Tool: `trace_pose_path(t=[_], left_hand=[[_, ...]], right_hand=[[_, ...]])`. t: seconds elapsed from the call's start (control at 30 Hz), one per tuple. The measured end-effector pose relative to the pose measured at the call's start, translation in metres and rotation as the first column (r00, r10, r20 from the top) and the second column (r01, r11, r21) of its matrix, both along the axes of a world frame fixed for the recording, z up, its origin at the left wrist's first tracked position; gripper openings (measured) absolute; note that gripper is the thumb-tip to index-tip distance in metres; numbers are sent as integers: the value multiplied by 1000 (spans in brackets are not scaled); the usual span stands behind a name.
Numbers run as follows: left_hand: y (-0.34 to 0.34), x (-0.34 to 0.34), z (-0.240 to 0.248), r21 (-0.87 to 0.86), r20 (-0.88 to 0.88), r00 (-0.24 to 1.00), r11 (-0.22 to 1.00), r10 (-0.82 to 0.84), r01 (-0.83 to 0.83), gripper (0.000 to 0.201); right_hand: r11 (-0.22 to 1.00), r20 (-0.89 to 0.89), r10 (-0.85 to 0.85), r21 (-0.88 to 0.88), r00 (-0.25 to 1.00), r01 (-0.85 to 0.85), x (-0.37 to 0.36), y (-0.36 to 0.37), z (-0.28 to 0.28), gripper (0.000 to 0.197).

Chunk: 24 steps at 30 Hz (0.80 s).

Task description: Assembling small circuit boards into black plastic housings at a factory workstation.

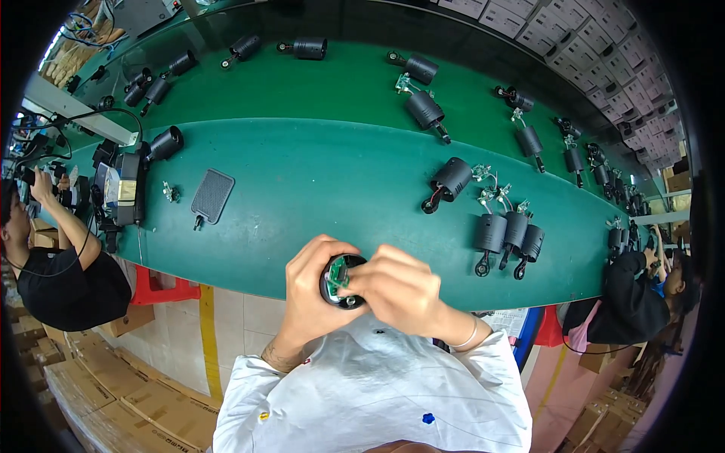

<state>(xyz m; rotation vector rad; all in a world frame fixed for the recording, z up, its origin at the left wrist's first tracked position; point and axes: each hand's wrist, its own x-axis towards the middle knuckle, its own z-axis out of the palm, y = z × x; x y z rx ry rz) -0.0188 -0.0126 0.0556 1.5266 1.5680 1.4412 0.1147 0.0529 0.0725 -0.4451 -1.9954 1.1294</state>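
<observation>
In front of my chest, my left hand (pixel 303 285) is wrapped round a black cylindrical housing (pixel 325 290), its open end facing up. A small green circuit board (pixel 337 273) stands in that opening. The fingers of my right hand (pixel 402 290) are closed in a pinch on the board's right edge; their tips are partly hidden. Right of my hands, several black cylinders (pixel 491 232) lie on the bench with boards and wires coming out of their ends. Another cylinder (pixel 453 178) with a board lies just beyond them.
A dark textured rectangular piece (pixel 213 196) and a loose circuit board (pixel 171 192) lie on the green bench (pixel 287 166) at left. Taped equipment (pixel 124 189) stands near a co-worker (pixel 64 260). More cylinders (pixel 310 48) line the far strip. Another person (pixel 627 298) sits at right.
</observation>
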Motion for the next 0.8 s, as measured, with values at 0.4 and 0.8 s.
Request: trace_pose_path(t=[0.4, 0.8], left_hand=[[2, -4, -7, 90, 97, 994, 995, -49, 40, 54], [3, 3, -12, 247, -52, 998, 969, 42, -28, 70]], right_hand=[[975, -32, -69, 211, 997, 74, 0, -4, 4, 13], [997, -59, 52, 52, 997, -49, 10, 3, 11, 19]])
